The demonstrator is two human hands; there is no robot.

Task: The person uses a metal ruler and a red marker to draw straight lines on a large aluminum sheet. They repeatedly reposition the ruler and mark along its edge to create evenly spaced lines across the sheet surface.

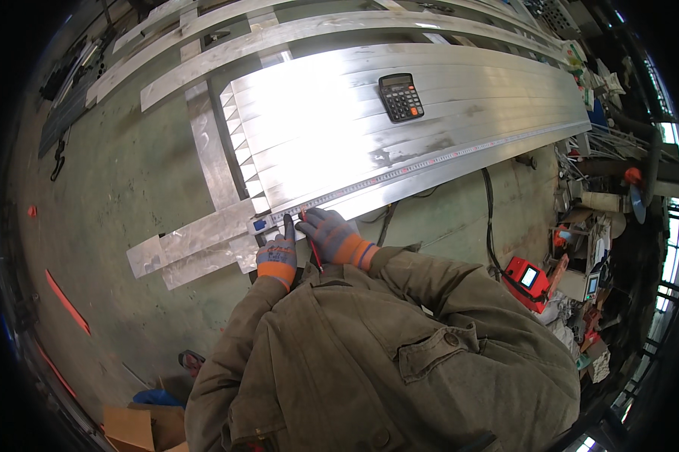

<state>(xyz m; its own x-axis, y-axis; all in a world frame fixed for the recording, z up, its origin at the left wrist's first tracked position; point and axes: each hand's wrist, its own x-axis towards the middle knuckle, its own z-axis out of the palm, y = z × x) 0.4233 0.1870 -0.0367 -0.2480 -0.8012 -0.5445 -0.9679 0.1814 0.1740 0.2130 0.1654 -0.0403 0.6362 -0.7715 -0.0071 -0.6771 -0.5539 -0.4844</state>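
Note:
A long measuring tape (400, 175) lies stretched along the near edge of a row of silver metal bars (317, 98) set side by side. Its left end has a blue patch (260, 224). In a grey and orange work glove, my left hand (278, 260) rests beside that end, with its index finger stretched out onto the nearest bar. Just to the right, my right hand (330, 232), gloved alike, grips a slim red pencil (315, 252) whose tip is at the tape's edge. A black calculator (401, 98) sits on the bars farther back.
Flat metal strips (210, 151) support the bars, and long rails (204, 68) run behind. Black cables (490, 218) hang at the right, near a red machine with a screen (528, 282) and cluttered tools. A cardboard box (128, 428) stands at lower left.

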